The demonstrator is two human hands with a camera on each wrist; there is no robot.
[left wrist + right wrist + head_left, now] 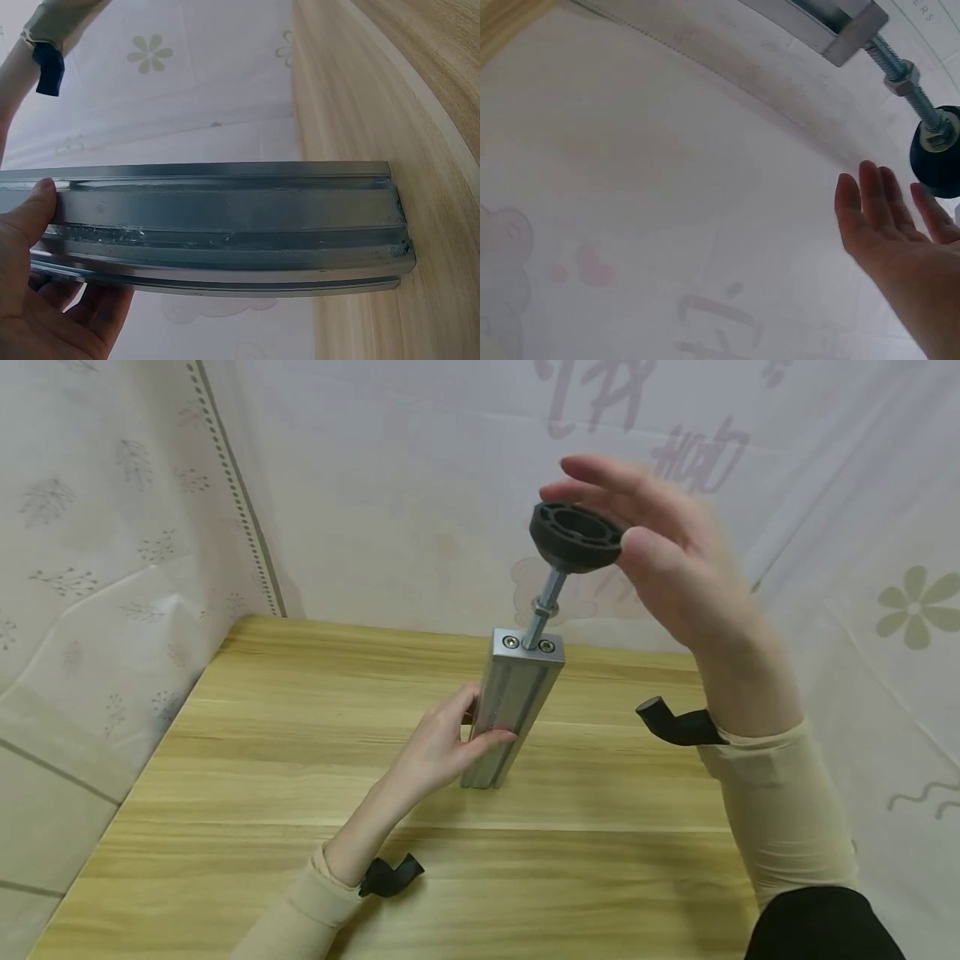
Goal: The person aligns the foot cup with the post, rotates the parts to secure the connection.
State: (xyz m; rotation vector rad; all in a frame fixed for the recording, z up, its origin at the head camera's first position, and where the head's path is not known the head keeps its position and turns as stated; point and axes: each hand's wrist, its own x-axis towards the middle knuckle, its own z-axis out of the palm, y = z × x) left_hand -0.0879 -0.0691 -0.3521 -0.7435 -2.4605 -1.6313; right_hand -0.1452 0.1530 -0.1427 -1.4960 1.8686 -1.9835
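Left hand (431, 752): clamped on a silver-grey, grooved, rectangular metal post (510, 693) at the centre of the head frame, with the thumb across the near face and the fingers behind. The post stands roughly upright; its lower end appears to rest on a pale yellow, wood-grained tabletop (285, 735), though contact is not plain even in the left wrist view. The grip is judged to serve for steadying, the stance being narrow.

Fitted at the post's upper end: a thin, silver, threaded metal rod (553, 585) carrying a silver hexagonal metal nut (545, 607), with two round metal socket screws (511, 642) beside the rod. The rod bears a black, round, hollow-faced foot (558, 553), upper centre-right, hollow side up; this presumably leaves its rim within easy reach.

Right hand (678, 560): upper right, fingers apart and extended around the foot, not closed on it. Thumb at or just beside the rim; touch cannot be confirmed. The spread suggests room kept for turning
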